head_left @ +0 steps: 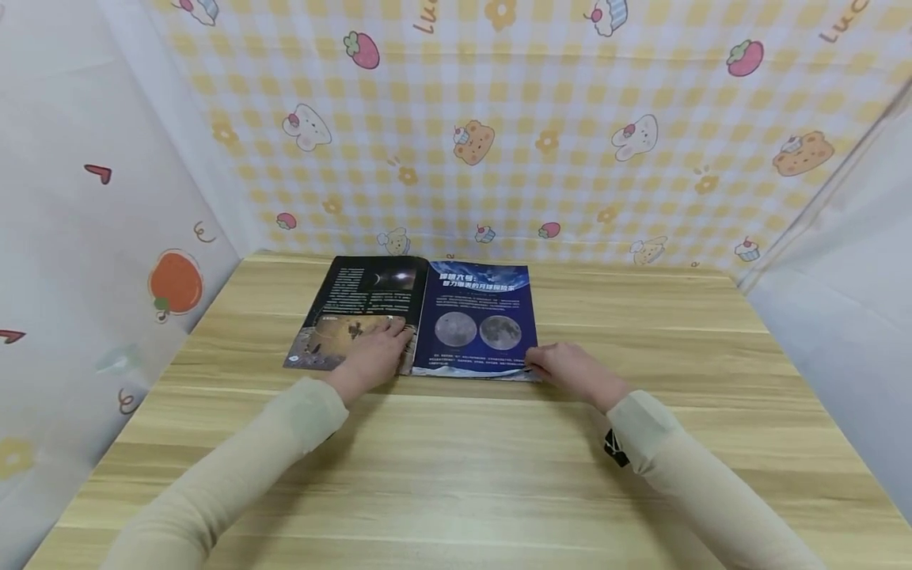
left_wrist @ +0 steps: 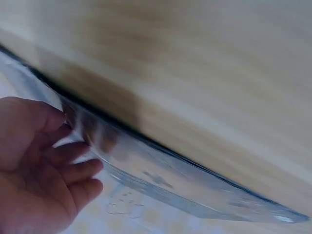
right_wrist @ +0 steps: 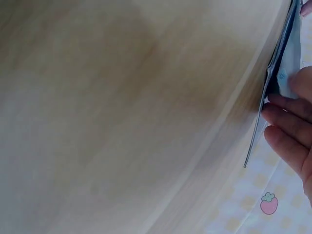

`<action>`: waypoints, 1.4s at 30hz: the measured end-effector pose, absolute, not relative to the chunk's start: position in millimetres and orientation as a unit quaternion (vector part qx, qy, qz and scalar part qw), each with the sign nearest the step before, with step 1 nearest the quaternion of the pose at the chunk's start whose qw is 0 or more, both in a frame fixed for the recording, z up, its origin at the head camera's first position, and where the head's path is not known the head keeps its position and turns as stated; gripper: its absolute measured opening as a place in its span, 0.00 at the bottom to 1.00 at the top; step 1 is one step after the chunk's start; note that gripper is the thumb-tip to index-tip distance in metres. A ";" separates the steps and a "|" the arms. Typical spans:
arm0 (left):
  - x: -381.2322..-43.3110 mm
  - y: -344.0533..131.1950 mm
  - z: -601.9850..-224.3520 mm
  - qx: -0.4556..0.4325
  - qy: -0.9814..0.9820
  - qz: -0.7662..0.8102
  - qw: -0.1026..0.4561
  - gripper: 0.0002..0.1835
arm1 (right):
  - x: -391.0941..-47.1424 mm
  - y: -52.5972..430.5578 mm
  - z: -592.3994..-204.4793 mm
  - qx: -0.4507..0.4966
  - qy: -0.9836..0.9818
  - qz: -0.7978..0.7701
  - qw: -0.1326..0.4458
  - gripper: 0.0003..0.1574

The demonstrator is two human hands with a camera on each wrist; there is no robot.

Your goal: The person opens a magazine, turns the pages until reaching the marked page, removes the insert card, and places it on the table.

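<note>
A magazine [head_left: 477, 297] lies spread on the table, its left page dark with a brown rover picture, its right page blue with two grey moons. My left hand [head_left: 376, 352] rests on the lower part of the left page near the fold. In the left wrist view, the fingers of my left hand [left_wrist: 44, 165] touch the page with a slight bend. At the lower right corner, my right hand [head_left: 573, 370] pinches the page edge. The right wrist view shows the thumb of my right hand [right_wrist: 297, 117] on the page and fingers at its edge, with the sheets slightly parted.
The light wooden table [head_left: 456, 475] carries the magazine near its back edge. Behind it hangs a yellow checked cloth [head_left: 513, 95] with cartoon prints. White sheets close off the left side [head_left: 71, 237] and right side [head_left: 855, 229].
</note>
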State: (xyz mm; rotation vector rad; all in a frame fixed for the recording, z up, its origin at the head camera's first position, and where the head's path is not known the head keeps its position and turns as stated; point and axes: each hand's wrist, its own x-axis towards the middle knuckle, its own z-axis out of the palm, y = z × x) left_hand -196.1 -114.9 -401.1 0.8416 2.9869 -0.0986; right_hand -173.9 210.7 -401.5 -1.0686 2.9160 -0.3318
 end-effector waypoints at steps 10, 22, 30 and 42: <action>-182.0 -45.0 -409.6 0.340 0.934 0.088 0.063 0.35 | -167.6 214.2 -403.2 -0.331 0.933 -0.133 -0.043 0.03; -180.1 7.8 -408.2 0.367 0.928 0.061 0.018 0.23 | -163.8 214.6 -403.7 -0.322 0.931 -0.151 -0.088 0.14; -187.5 7.8 -408.7 0.339 0.938 0.070 0.015 0.33 | -164.1 215.1 -405.5 -0.249 0.948 -0.166 -0.108 0.11; -190.3 9.1 -412.0 0.385 0.885 -0.158 -0.208 0.38 | -173.5 206.1 -414.5 -0.369 0.923 -0.104 -0.024 0.28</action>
